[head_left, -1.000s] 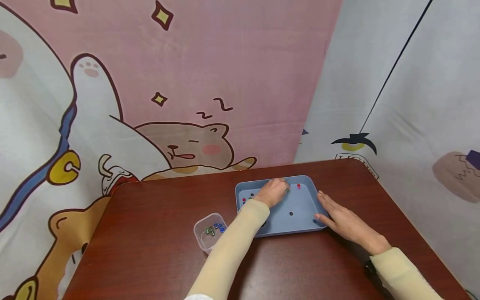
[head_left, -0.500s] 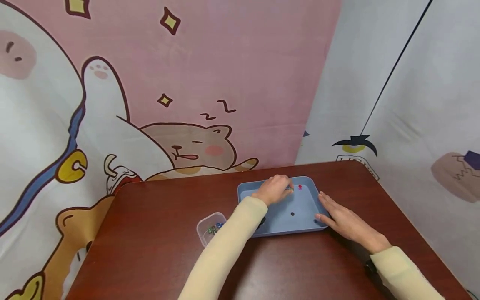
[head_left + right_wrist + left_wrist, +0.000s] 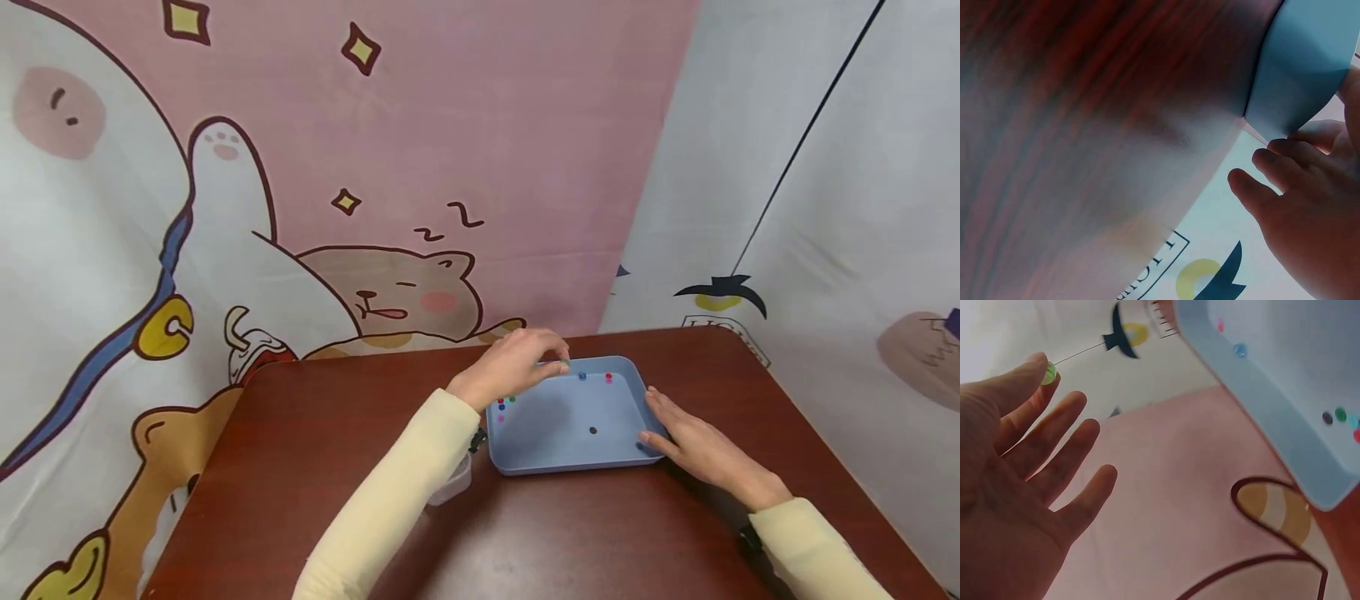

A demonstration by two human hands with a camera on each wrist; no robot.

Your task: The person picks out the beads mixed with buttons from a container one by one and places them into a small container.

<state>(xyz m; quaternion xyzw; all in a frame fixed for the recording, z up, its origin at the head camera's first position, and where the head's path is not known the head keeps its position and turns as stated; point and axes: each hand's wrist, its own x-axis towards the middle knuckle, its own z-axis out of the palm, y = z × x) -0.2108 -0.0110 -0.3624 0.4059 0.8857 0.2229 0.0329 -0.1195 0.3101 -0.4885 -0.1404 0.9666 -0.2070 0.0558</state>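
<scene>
My left hand (image 3: 513, 364) is raised over the back left part of a light blue tray (image 3: 547, 466). Between its thumb and index finger it pinches a translucent green glass marble (image 3: 1049, 374); the other fingers are spread. With fingers extended, my right hand (image 3: 703, 443) rests against the tray's right wall. Inside the tray lie a blue marble (image 3: 582, 376) at the back, a red bead (image 3: 609, 377) near the back right, a dark bead (image 3: 593, 431) towards the front, and several small coloured ones at the left.
A clear plastic box (image 3: 452, 485) stands left of the tray, mostly hidden behind my left forearm. The brown wooden table (image 3: 555, 533) ends at the back against a printed cartoon cloth (image 3: 540, 167).
My left hand has lifted out of the tray and moved left with the green marble, uncovering the blue marble. My right hand stays at the tray's side. The head view has shifted slightly.
</scene>
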